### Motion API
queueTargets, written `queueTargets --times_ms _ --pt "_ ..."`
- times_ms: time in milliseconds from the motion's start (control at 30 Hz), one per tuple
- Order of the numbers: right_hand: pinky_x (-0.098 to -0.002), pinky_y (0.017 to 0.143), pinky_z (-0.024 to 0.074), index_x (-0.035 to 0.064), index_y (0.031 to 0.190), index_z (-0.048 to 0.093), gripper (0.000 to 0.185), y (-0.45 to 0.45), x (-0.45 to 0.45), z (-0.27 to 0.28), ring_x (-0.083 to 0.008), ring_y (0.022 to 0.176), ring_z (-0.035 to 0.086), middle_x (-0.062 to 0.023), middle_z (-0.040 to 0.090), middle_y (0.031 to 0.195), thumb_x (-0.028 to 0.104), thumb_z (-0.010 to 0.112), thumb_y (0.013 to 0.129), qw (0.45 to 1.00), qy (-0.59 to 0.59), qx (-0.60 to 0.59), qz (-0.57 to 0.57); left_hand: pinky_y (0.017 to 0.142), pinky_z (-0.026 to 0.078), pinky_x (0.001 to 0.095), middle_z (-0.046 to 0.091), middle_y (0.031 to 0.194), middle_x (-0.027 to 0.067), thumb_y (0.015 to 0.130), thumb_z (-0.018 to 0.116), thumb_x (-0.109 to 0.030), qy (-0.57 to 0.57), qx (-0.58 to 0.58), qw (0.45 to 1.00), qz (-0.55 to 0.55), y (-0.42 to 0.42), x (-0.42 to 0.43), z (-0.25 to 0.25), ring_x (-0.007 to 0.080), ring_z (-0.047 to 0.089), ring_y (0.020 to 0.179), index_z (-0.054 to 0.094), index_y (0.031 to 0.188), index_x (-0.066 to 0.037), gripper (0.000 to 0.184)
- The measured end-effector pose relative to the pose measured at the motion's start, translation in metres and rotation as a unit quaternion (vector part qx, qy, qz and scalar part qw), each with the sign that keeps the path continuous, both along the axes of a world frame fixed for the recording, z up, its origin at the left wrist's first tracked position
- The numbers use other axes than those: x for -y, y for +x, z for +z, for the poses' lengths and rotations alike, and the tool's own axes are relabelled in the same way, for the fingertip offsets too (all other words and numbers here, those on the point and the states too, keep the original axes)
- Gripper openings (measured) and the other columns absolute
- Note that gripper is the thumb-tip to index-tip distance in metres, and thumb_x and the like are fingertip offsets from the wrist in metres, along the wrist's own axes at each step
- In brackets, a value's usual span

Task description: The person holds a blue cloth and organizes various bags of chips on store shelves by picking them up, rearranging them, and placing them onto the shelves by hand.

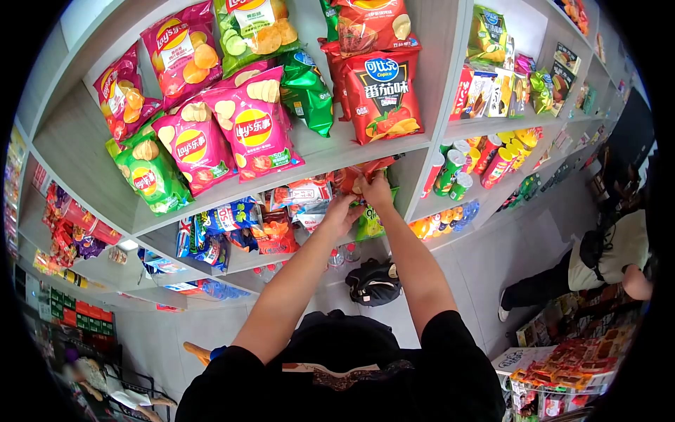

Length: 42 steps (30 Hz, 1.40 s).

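Both arms reach forward to the lower shelf of a snack rack. My right hand (375, 190) has its fingers closed on a red-orange snack bag (349, 177) under the upper shelf board. Just left of it, my left hand (342, 213) is at the lower edge of the same bag, its fingers partly hidden; its hold cannot be made out. A green bag (370, 224) stands below my right hand. White and red bags (302, 195) lie to the left of my hands.
The upper shelf (337, 144) holds pink, green and red chip bags (256, 126). Snack cans (450, 172) stand to the right. A black backpack (373, 283) rests on the floor below. Another person (612, 253) is at the right, near a snack display (562, 366).
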State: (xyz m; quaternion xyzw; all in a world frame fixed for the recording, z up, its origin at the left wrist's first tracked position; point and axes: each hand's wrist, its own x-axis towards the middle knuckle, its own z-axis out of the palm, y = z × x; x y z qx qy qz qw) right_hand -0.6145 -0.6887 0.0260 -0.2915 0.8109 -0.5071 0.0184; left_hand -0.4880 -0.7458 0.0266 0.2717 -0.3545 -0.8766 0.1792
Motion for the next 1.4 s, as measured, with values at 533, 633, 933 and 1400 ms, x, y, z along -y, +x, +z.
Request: queueTargets --times_ms 533,633,933,1400 --pt "-0.0443 0.074 0.0505 -0.0037 0.109 0.055 0.048 -0.003 -0.022 -0.013 -0.0415 0.089 0.064 -0.0252 0.066 0.092 0.035 0.067 0.083 0.999 -0.048 -0.008 0.024 0.085 0.055 0.0436 0.054 0.110 0.0103 0.091 0.057 -0.014 0.022 0.023 0.999 0.007 0.014 0.000 -0.007 0.0309 0.060 0.097 0.047 0.118 -0.007 0.029" --pt "-0.0469 0.073 0.0502 -0.0026 0.109 0.056 0.045 -0.003 -0.010 -0.003 -0.0431 0.088 0.063 -0.0255 0.066 0.090 0.033 0.066 0.084 0.997 -0.070 -0.039 0.005 0.085 0.054 0.0433 0.052 0.110 0.0087 0.091 0.058 -0.015 0.021 0.043 0.999 0.008 0.021 0.015 -0.007 0.0293 0.059 0.098 0.048 0.116 -0.008 0.028" --pt "-0.0488 0.075 0.0494 -0.0007 0.100 0.057 0.038 -0.015 0.016 -0.005 -0.0428 0.088 0.063 -0.0240 0.066 0.087 0.035 0.061 0.088 0.999 -0.006 0.000 -0.049 0.077 0.053 0.0356 0.059 0.106 0.0039 0.092 0.056 -0.019 -0.077 0.125 0.988 -0.036 0.042 0.008 -0.007 0.0202 0.060 0.097 0.054 0.110 -0.009 0.020" --pt "-0.0430 0.075 0.0513 -0.0065 0.117 0.051 0.064 -0.013 -0.001 -0.028 -0.0402 0.085 0.066 -0.0265 0.066 0.091 0.046 0.065 0.083 0.998 -0.052 -0.006 -0.034 0.082 0.053 0.0316 0.058 0.110 0.0024 0.096 0.048 -0.011 -0.146 0.084 0.985 -0.041 0.051 0.009 -0.020 0.0147 0.061 0.095 0.054 0.125 -0.009 0.030"
